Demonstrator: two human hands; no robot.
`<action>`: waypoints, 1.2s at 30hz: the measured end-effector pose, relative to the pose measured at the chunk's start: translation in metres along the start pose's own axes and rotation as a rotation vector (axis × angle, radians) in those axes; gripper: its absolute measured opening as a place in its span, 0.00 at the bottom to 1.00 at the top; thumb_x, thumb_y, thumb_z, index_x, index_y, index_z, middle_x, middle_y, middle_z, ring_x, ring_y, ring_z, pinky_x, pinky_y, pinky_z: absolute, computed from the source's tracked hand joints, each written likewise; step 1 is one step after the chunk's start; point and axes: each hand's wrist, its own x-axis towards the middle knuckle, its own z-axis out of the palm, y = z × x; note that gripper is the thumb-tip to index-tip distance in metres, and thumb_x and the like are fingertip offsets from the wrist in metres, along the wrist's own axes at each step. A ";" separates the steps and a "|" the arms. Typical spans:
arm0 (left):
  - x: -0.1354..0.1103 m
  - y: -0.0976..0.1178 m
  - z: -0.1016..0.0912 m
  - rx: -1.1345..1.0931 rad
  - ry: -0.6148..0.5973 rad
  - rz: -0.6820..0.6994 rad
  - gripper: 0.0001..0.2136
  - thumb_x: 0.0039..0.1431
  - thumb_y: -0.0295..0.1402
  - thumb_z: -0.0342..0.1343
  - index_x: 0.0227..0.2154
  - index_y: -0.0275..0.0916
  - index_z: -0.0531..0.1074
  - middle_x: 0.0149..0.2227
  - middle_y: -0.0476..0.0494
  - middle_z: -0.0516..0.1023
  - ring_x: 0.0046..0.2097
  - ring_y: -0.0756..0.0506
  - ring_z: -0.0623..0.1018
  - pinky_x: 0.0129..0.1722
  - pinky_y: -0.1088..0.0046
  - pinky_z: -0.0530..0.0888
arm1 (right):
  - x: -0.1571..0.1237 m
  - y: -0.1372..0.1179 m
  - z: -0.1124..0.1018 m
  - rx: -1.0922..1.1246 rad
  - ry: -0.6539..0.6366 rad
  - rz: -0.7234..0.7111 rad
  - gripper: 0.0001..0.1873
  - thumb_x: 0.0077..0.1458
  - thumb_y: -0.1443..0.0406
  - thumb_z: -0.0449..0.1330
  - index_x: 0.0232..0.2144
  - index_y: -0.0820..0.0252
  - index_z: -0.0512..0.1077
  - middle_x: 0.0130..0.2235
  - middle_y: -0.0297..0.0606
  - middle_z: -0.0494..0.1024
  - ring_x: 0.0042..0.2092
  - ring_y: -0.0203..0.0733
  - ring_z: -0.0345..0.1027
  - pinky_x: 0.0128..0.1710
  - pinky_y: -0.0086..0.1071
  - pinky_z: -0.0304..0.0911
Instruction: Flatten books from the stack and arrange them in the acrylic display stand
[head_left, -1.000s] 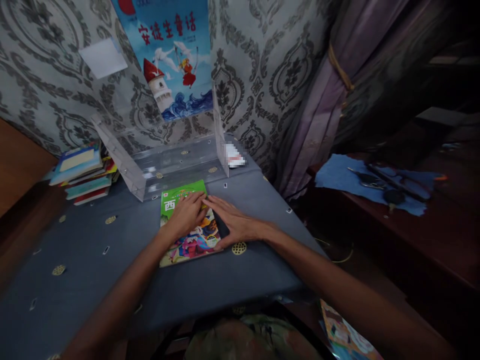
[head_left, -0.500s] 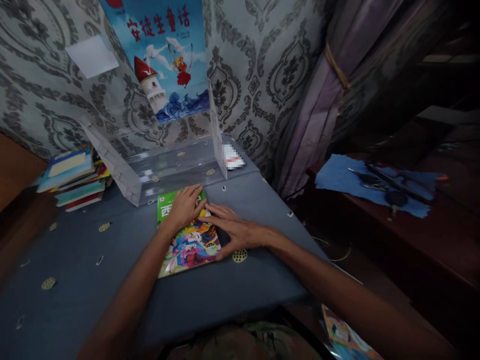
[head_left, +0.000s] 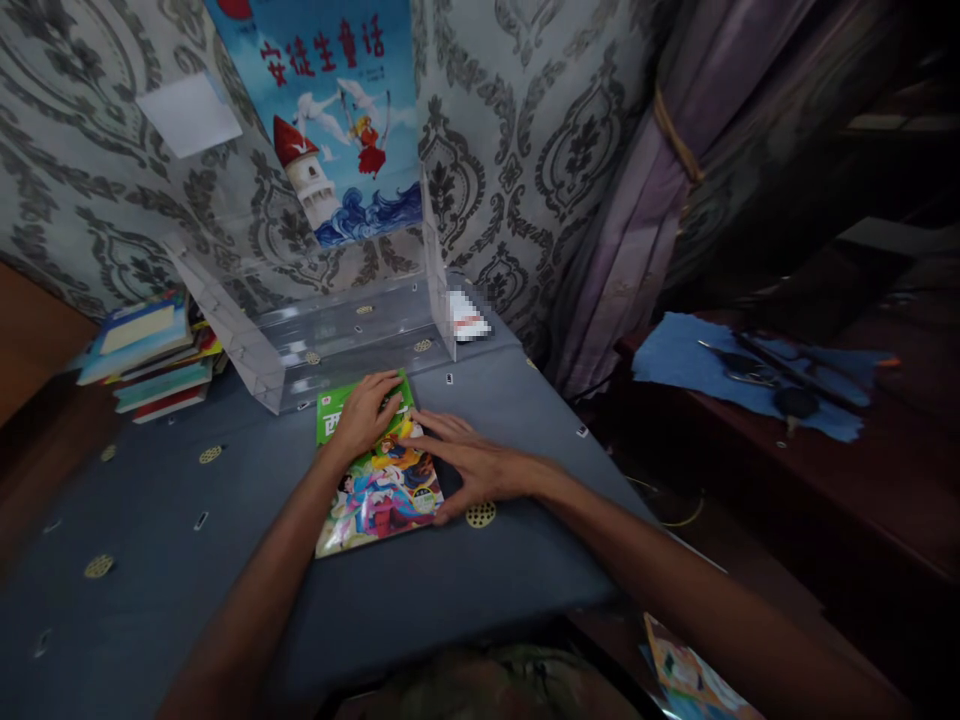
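A colourful picture book (head_left: 390, 490) with a green top and white lettering lies closed on the grey-blue tablecloth (head_left: 247, 500). My left hand (head_left: 367, 412) rests on the upper part of its cover, fingers stretched out towards the top edge. Along the book's right edge lies my right hand (head_left: 480, 462), fingers extended and spread, the thumb near the lower right corner. Neither hand is wrapped round the book. Just behind the book stands a clear acrylic stand (head_left: 345, 325) with upright side panels.
A stack of books (head_left: 161, 355) stands at the left. A blue poster (head_left: 345, 130) and a white paper (head_left: 189, 112) hang by the patterned wall. To the right, tools lie on a blue cloth (head_left: 675, 360) over a dark red surface. Another colourful book (head_left: 694, 670) sits low at right.
The view has shifted very slightly. My left fingers look a little more spread on the cover; the book and my right hand stay practically in place.
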 end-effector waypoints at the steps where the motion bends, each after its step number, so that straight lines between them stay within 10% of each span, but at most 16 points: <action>1: -0.001 -0.001 -0.001 -0.021 0.005 -0.005 0.16 0.68 0.36 0.46 0.50 0.36 0.75 0.56 0.36 0.76 0.57 0.42 0.75 0.60 0.56 0.70 | 0.000 -0.001 0.000 -0.004 0.000 0.007 0.56 0.44 0.42 0.69 0.69 0.50 0.53 0.74 0.47 0.40 0.73 0.60 0.32 0.69 0.56 0.37; 16: -0.088 -0.035 -0.028 0.170 0.141 -0.226 0.21 0.70 0.43 0.42 0.56 0.38 0.70 0.60 0.33 0.72 0.62 0.38 0.71 0.62 0.49 0.67 | 0.000 -0.003 -0.004 0.000 0.008 0.004 0.57 0.43 0.42 0.70 0.69 0.47 0.53 0.73 0.44 0.43 0.73 0.60 0.34 0.69 0.57 0.40; 36: -0.087 -0.034 -0.012 0.117 0.218 -0.322 0.19 0.68 0.38 0.45 0.55 0.34 0.72 0.59 0.31 0.72 0.63 0.37 0.69 0.64 0.51 0.64 | 0.078 0.022 0.016 -0.336 0.366 0.266 0.33 0.66 0.51 0.50 0.66 0.64 0.59 0.69 0.54 0.55 0.69 0.55 0.50 0.65 0.51 0.51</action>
